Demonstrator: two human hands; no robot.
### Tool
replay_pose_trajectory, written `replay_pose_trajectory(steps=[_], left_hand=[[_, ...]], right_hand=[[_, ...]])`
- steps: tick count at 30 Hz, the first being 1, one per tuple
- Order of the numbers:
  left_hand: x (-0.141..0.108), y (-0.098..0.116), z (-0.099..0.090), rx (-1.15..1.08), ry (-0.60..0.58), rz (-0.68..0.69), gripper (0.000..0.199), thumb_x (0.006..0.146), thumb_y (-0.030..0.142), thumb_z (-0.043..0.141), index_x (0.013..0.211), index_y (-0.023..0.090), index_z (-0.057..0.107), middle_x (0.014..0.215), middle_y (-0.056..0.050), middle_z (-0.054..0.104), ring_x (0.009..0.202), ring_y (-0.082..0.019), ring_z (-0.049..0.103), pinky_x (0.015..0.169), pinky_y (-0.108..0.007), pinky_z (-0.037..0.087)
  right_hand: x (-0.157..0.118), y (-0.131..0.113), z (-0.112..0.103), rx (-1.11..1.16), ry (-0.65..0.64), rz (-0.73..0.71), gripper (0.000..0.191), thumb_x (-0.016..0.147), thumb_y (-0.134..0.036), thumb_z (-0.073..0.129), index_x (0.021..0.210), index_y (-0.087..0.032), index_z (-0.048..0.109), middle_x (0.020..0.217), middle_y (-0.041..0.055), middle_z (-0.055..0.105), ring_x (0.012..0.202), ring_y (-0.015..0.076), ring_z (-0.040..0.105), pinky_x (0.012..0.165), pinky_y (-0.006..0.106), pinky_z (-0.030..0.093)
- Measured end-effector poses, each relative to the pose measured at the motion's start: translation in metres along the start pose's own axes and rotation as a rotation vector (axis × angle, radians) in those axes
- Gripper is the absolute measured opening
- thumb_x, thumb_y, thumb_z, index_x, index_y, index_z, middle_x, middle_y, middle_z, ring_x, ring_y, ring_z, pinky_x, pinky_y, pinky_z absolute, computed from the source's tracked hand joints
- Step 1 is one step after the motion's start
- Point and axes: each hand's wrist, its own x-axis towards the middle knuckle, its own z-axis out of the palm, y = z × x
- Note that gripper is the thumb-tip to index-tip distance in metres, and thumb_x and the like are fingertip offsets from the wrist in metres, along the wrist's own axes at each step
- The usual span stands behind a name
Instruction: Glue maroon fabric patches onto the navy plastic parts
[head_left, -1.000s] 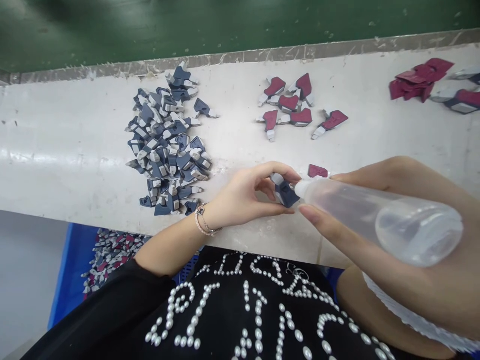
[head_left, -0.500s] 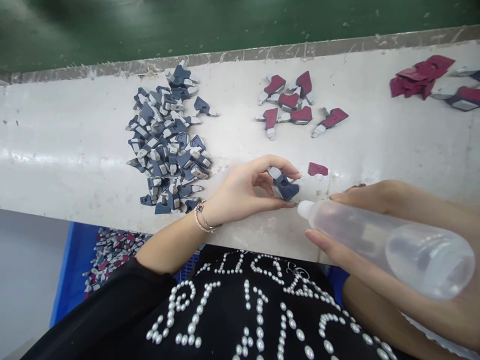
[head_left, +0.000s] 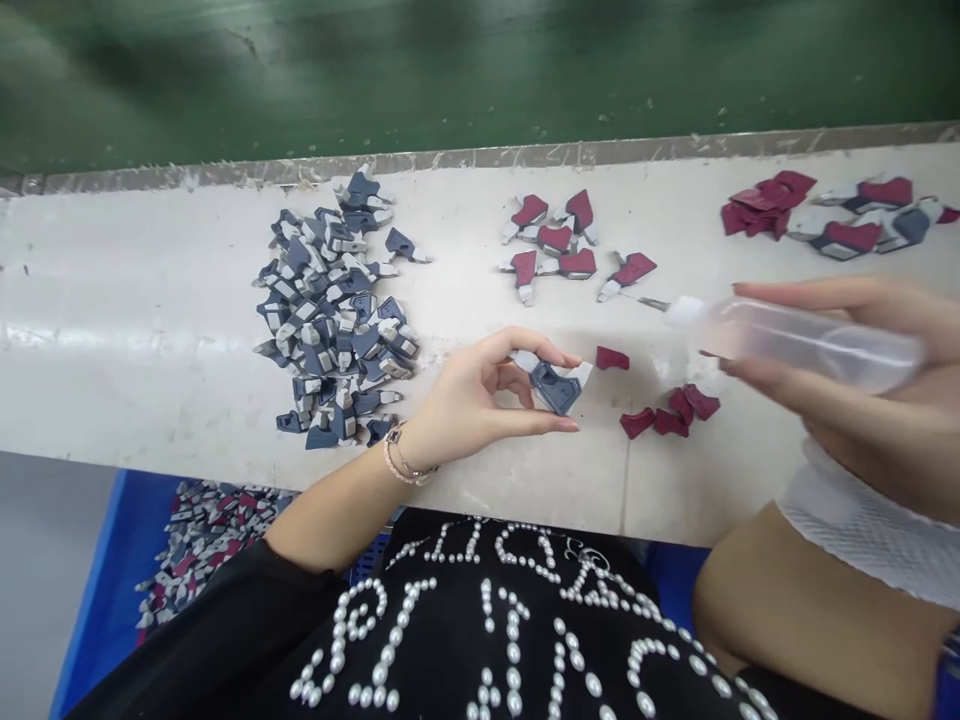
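Observation:
Between thumb and fingers, my left hand (head_left: 480, 390) holds a blue-and-white plastic part (head_left: 556, 386) with its recessed face turned up. My right hand (head_left: 862, 370) is wrapped round a clear squeeze bottle (head_left: 810, 342) with a white cap and a thin needle tip pointing left. That tip is apart from the held part, close to a part with a red inlay (head_left: 634, 268). Just right of my left hand lies a loose red piece (head_left: 613, 358). Several more red pieces (head_left: 672, 412) lie below the bottle.
A big heap of blue-and-white parts (head_left: 337, 310) covers the table's left side. Several red-inlaid parts (head_left: 555, 238) lie at centre back. More red pieces (head_left: 765, 203) are stacked at the far right. Below the table edge stands a blue bin (head_left: 97, 590) full of parts.
The bottle in my right hand has moved up and away from the held part, its tip now well clear. The part has been tilted so its recessed face shows more. The camera view has shifted.

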Motion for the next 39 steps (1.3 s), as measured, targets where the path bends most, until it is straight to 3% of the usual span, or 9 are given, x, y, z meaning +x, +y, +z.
replay_pose_trajectory(steps=[4,9,12,16,20,26,31,36,39], left_hand=[[-0.001,0.005,0.001,0.127,0.029,0.126,0.041,0.074,0.023,0.087,0.107,0.019,0.063,0.116,-0.009,0.073,0.108,-0.020,0.071,0.075,-0.025,0.063],[-0.002,0.008,0.002,0.132,0.035,0.137,0.043,0.071,0.027,0.089,0.104,0.020,0.063,0.110,-0.008,0.073,0.101,-0.018,0.071,0.077,-0.027,0.063],[-0.001,0.007,0.002,0.169,0.043,0.070,0.040,0.069,0.031,0.091,0.095,0.019,0.063,0.100,-0.005,0.070,0.095,-0.016,0.069,0.077,-0.026,0.061],[-0.001,0.007,0.001,0.208,0.026,0.002,0.040,0.066,0.033,0.092,0.089,0.018,0.062,0.096,-0.004,0.067,0.090,-0.015,0.067,0.079,-0.028,0.062],[-0.002,0.007,0.002,0.154,-0.018,-0.074,0.041,0.065,0.032,0.092,0.090,0.018,0.063,0.094,-0.003,0.066,0.083,-0.014,0.069,0.076,-0.028,0.065],[-0.003,0.005,0.006,0.137,-0.057,-0.089,0.034,0.069,0.030,0.090,0.092,0.016,0.068,0.096,-0.006,0.072,0.092,-0.018,0.073,0.085,-0.033,0.066],[-0.002,0.004,0.005,0.231,-0.093,-0.044,0.030,0.074,0.030,0.087,0.094,0.016,0.070,0.097,-0.007,0.073,0.091,-0.017,0.072,0.084,-0.031,0.064],[-0.002,0.004,0.004,0.249,-0.105,-0.021,0.028,0.075,0.028,0.086,0.095,0.016,0.070,0.096,-0.006,0.073,0.090,-0.016,0.072,0.084,-0.031,0.064],[-0.002,0.004,0.004,0.221,-0.069,-0.021,0.028,0.075,0.026,0.086,0.096,0.016,0.070,0.098,-0.006,0.073,0.091,-0.016,0.072,0.086,-0.032,0.065]], right_hand=[[0.016,-0.001,0.024,0.337,-0.221,0.076,0.038,0.072,-0.019,0.084,0.096,-0.029,0.056,0.087,0.0011,0.073,0.074,0.0212,0.069,0.057,0.033,0.052],[0.025,0.004,0.071,0.284,-0.393,0.014,0.040,0.079,-0.034,0.078,0.114,-0.027,0.060,0.121,0.0068,0.072,0.106,0.0248,0.069,0.084,0.037,0.058],[0.026,0.010,0.085,0.212,-0.437,-0.015,0.038,0.081,-0.041,0.075,0.112,-0.026,0.059,0.125,0.0063,0.071,0.107,0.0258,0.070,0.089,0.040,0.058],[0.027,0.027,0.065,-0.026,-0.367,0.004,0.052,0.078,-0.048,0.077,0.123,-0.027,0.061,0.126,0.0090,0.069,0.111,0.0307,0.065,0.093,0.047,0.053],[0.032,0.045,0.043,-0.259,-0.300,0.066,0.043,0.075,-0.055,0.076,0.101,-0.021,0.071,0.104,0.0149,0.072,0.097,0.0356,0.064,0.085,0.055,0.051],[0.038,0.038,0.053,-0.365,-0.449,0.005,0.021,0.083,-0.040,0.062,0.093,-0.023,0.069,0.087,0.0086,0.072,0.079,0.0275,0.066,0.072,0.045,0.052],[0.050,0.023,0.061,-0.410,-0.516,-0.082,0.033,0.078,-0.043,0.068,0.104,-0.023,0.069,0.103,0.0118,0.072,0.091,0.0310,0.065,0.076,0.045,0.051],[0.061,0.015,0.070,-0.378,-0.604,-0.107,0.006,0.077,-0.027,0.066,0.072,-0.025,0.066,0.080,0.0050,0.072,0.077,0.0260,0.066,0.073,0.042,0.051],[0.056,0.015,0.062,-0.340,-0.574,-0.062,0.008,0.078,-0.029,0.068,0.084,-0.027,0.073,0.080,0.0033,0.076,0.073,0.0263,0.069,0.069,0.043,0.053]])
